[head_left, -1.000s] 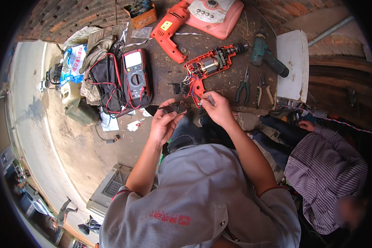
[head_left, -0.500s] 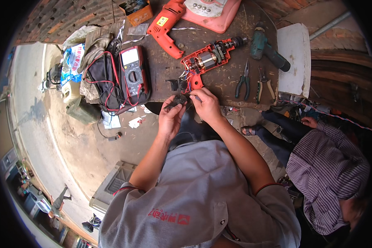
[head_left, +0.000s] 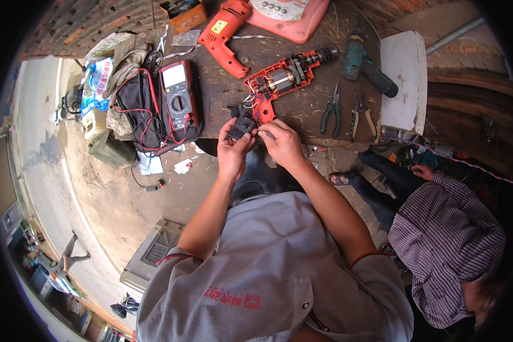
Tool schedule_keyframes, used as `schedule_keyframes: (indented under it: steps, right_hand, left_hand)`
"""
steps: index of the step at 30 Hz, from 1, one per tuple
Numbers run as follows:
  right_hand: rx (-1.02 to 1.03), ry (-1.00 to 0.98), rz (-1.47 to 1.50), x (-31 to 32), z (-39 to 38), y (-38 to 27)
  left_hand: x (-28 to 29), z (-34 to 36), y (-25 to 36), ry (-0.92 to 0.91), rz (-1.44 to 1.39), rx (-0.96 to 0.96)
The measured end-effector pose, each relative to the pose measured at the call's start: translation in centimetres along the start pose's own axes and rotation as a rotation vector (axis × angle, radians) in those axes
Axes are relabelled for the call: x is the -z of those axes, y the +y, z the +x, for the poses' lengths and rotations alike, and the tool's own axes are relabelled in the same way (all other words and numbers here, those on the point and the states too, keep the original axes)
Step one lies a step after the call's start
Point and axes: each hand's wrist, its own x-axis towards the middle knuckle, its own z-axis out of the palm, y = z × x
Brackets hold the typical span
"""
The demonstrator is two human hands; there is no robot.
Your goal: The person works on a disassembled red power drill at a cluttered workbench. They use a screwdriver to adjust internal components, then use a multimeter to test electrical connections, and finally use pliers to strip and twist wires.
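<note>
At the near edge of the workbench, my left hand [head_left: 234, 149] grips a black blocky part [head_left: 243, 126], probably the drill's switch. My right hand [head_left: 283, 142] is pinched close beside it, around something thin and dark that I cannot make out. Just beyond my hands lies an opened drill [head_left: 279, 81], its orange half-shell showing the motor, gears and chuck. Loose wires [head_left: 248, 100] run from its handle end toward the black part. The matching orange shell half [head_left: 224, 37] rests farther back on the bench.
A multimeter [head_left: 179, 97] on a black pouch is at left. To the right are pliers [head_left: 332, 111], wire strippers [head_left: 360, 114] and a teal cordless drill [head_left: 363, 65]. An orange box [head_left: 185, 18] and a pink-based scale [head_left: 290, 17] stand at the back. Another person [head_left: 444, 233] sits at right.
My left hand has turned the black part so a flatter face shows upward. My right hand stays close beside it. The whole view has shifted slightly.
</note>
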Motion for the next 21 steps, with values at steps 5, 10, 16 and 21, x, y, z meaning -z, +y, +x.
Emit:
schedule_keyframes:
  steps: [5, 10, 16, 21]
  right_hand:
    - [0.038, -0.055, -0.109, 0.4, 0.4, -0.8]
    - [0.048, -0.095, -0.161, 0.3, 0.5, -0.7]
    - [0.047, -0.119, -0.169, 0.4, 0.7, -0.9]
    - [0.044, -0.126, -0.195, 0.4, 0.7, -1.2]
  left_hand:
    - [0.0, 0.0, 0.0, 0.009, 0.003, 0.034]
    - [0.0, 0.0, -0.1, 0.007, -0.026, 0.032]
    - [0.2, 0.1, -0.4, 0.003, -0.041, 0.029]
    - [0.2, 0.2, -0.5, -0.011, -0.025, 0.014]
